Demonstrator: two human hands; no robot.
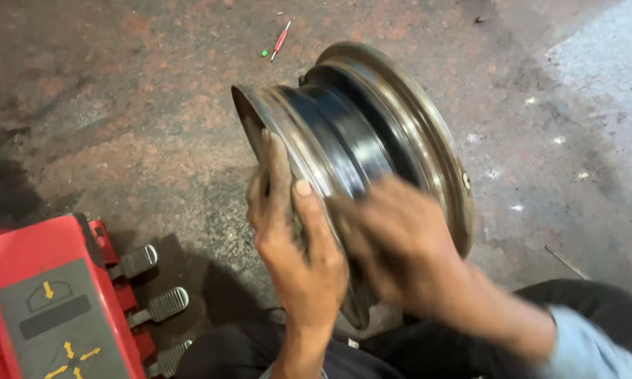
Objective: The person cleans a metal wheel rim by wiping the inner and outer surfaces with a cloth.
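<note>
Steel wheel rim (pixel 372 140), bare, no tyre, stands on edge on the concrete floor (pixel 119 105), centre frame, tilted with the top leaning toward 11 o'clock. Left hand (pixel 295 231) clamps the near flange at 7 o'clock of the rim, fingers (pixel 277 165) wrapped over the lip, thumb on the outer face, so a firm hold on the rim. Right hand (pixel 400 245) lies on the barrel at 5 o'clock, motion-blurred; cannot tell if its fingers are curled onto the metal or just sliding across it. Judgement: step in hand looks like steadying or turning the rim on its edge; any next move needs the left grip kept tight so the rim doesn't roll or tip. Red machine (pixel 42 302) with three foot pedals (pixel 158 305) sits at 8 o'clock, cut off by the frame edge. Small red screwdriver (pixel 281 40) lies on the floor at 12 o'clock, well apart. Rim's contact patch with the floor is hidden behind the hands and dark trousers (pixel 414 351); far face of the rim is not visible.
</note>
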